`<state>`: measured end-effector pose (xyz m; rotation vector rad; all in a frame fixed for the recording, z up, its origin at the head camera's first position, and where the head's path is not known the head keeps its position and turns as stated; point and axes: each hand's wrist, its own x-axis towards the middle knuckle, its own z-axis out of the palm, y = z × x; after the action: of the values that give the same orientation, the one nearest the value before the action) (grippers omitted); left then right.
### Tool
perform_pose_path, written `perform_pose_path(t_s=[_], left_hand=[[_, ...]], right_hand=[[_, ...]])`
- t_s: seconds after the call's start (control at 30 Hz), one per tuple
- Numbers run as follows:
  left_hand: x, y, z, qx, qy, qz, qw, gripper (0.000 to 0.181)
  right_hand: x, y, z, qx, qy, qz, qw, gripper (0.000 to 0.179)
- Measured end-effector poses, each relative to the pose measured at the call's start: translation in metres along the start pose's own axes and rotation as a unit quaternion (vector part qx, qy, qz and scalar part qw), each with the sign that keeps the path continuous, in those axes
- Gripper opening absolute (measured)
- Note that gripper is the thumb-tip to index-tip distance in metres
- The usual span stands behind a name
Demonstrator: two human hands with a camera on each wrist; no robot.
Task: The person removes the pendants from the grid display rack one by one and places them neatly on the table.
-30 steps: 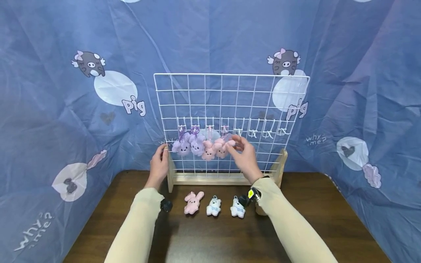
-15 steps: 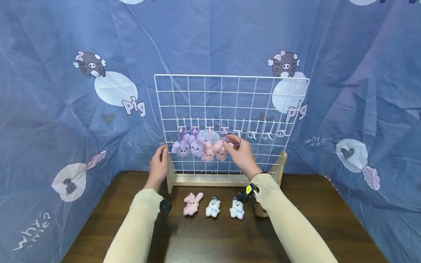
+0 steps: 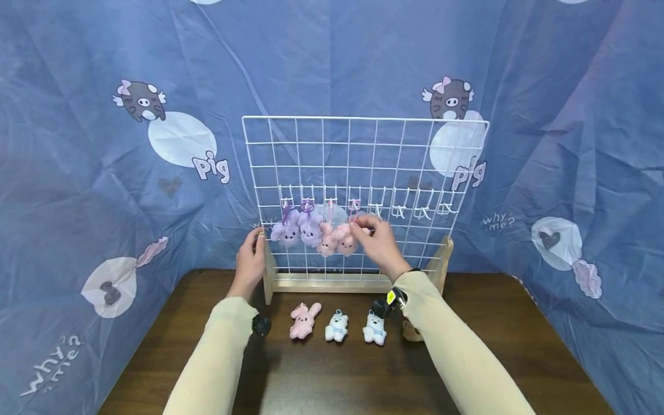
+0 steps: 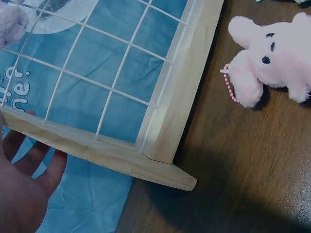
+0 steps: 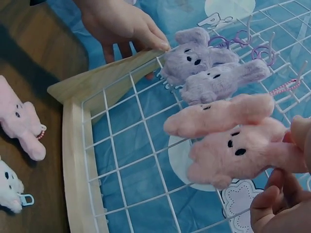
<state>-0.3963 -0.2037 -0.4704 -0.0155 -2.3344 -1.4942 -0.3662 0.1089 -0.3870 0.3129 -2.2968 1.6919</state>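
Observation:
My left hand point(image 3: 251, 260) grips the left wooden upright point(image 4: 92, 148) of a white wire grid rack point(image 3: 363, 144), fingers round its far side. With thumb and fingers my right hand point(image 3: 381, 243) pinches one ear of a pink plush bunny keychain point(image 5: 233, 150), which hangs from the fourth hook by its chain. Tight against it hangs another pink plush bunny point(image 5: 223, 115). Farther left are two purple plush bunnies point(image 3: 289, 231), on purple rings. In the right wrist view, part of the held ear is hidden behind the thumb.
On the brown table point(image 3: 342, 380), before the rack's wooden base bar point(image 3: 332, 283), lie a third pink bunny point(image 3: 304, 321), two white bear plushes point(image 3: 336, 326) with blue bows and a brown plush point(image 3: 411, 332) partly behind the right sleeve. Bare white hooks point(image 3: 422, 212) line the right side.
My right hand has shifted slightly left, bringing the pinched pink bunny closer against its pink neighbour. The left hand stays on the upright.

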Motion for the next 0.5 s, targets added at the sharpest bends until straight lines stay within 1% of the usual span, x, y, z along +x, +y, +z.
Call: perform_pose_path(t_s=[0.13,0.5], left_hand=[[-0.0003,0.0015,-0.0016,-0.002,0.001,-0.005,1.0,0.042],[-0.0012,0.0047,-0.0032,0.003,-0.009,-0.013,0.9999,0.043]], right_hand=[[-0.0009,-0.0007,0.0,0.003,0.002,-0.001,1.0,0.019],[-0.0009,-0.0034,-0.0003,0.007,-0.016,-0.004,0.9998,0.018]])
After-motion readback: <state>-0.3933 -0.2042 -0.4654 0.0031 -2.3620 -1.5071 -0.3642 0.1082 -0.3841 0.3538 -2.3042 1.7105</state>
